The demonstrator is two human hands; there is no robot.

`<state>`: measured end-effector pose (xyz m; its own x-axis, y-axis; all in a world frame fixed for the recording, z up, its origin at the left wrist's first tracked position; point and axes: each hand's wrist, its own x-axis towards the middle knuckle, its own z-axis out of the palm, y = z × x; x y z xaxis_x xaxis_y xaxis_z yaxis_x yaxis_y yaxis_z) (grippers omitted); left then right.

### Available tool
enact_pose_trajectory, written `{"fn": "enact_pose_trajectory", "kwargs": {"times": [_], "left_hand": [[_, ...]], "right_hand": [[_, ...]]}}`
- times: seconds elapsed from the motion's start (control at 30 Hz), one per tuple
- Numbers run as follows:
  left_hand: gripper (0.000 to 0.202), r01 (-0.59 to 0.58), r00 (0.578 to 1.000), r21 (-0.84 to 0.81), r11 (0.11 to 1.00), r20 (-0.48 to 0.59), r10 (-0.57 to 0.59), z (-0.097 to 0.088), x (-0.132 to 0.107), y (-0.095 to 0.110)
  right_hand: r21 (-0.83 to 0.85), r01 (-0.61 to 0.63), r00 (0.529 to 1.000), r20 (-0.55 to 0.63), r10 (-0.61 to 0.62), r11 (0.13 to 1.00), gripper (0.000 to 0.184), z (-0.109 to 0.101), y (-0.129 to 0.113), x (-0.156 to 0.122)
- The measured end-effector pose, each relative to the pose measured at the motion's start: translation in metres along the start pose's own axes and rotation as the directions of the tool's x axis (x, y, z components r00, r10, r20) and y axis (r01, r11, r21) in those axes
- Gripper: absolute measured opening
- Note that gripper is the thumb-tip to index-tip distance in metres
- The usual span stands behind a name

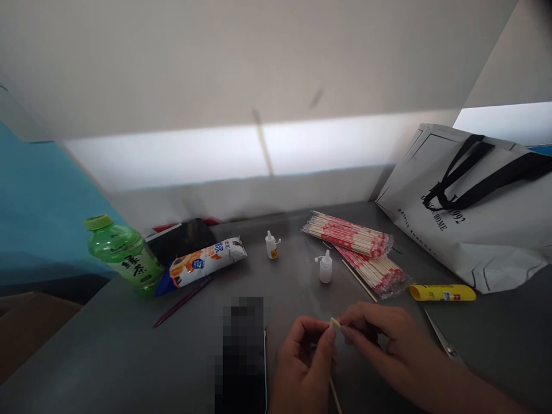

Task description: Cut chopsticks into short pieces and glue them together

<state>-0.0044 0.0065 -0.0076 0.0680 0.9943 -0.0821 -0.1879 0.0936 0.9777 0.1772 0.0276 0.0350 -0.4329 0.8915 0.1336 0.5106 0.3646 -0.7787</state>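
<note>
Near the front edge of the grey table, my left hand (307, 359) pinches a thin pale wooden stick (332, 323) between thumb and forefinger. My right hand (390, 339) closes its fingertips on the same stick, whose top looks bent at an angle between both hands. A lower length of pale stick shows beneath my left hand; whether it is the same piece I cannot tell. Just beyond the hands stands a small white dropper bottle (325, 269), its cap off to the side. One loose stick (359, 280) lies to the right of that bottle.
Two plastic-wrapped stick bundles (351, 234) overlap at the back right. Another dropper bottle (271, 246), a snack packet (207, 263), a green drink bottle (125, 256) and a purple pen (181, 302) lie leftward. Rightward are a yellow tube (444, 292), scissors (442, 339) and a white bag (470, 201).
</note>
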Motion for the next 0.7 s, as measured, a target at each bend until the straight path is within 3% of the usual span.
{"fn": "enact_pose_trajectory", "kwargs": {"times": [0.17,0.7], "left_hand": [[0.031,0.006,1.0,0.012,1.0,-0.014,-0.006,0.0012,0.0008,0.0018],[0.029,0.018,1.0,-0.051,0.999,-0.014,-0.019,0.0007,0.0021,0.0012]], "right_hand": [[0.025,-0.031,1.0,0.001,0.031,0.999,0.013,0.0023,0.0041,-0.0019],[0.021,0.002,0.999,-0.041,-0.001,1.0,0.021,0.0028,0.0056,-0.0017]]}}
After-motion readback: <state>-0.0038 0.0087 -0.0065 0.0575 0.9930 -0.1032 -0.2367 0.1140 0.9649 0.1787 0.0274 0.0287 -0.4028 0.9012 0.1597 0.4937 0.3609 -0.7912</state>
